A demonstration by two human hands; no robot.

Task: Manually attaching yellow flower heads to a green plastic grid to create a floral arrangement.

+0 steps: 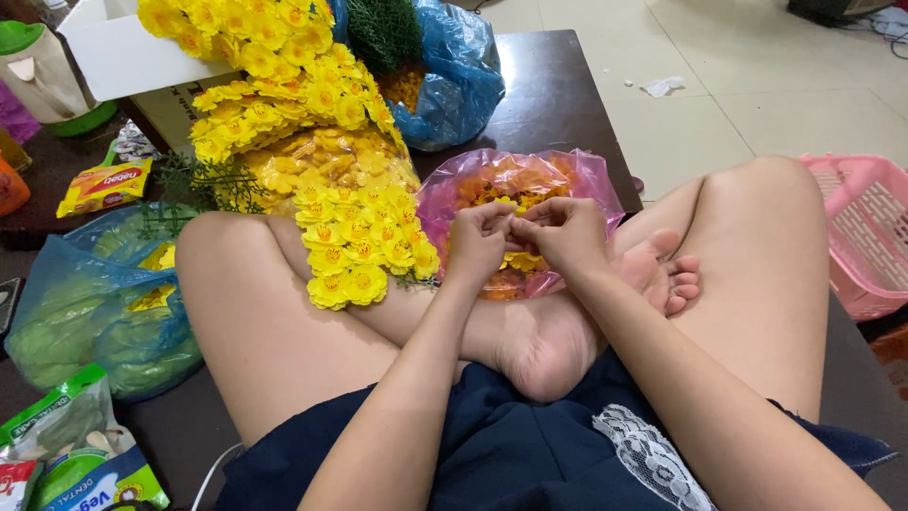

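Dark tabletop (558,85) carries yellow flower garlands (312,142) far left and a pink bag (515,185) of loose blossoms. Over it, my left hand (478,244) and right hand (566,237) pinch something tiny, hidden; assembling, I judge, needing fine alignment.
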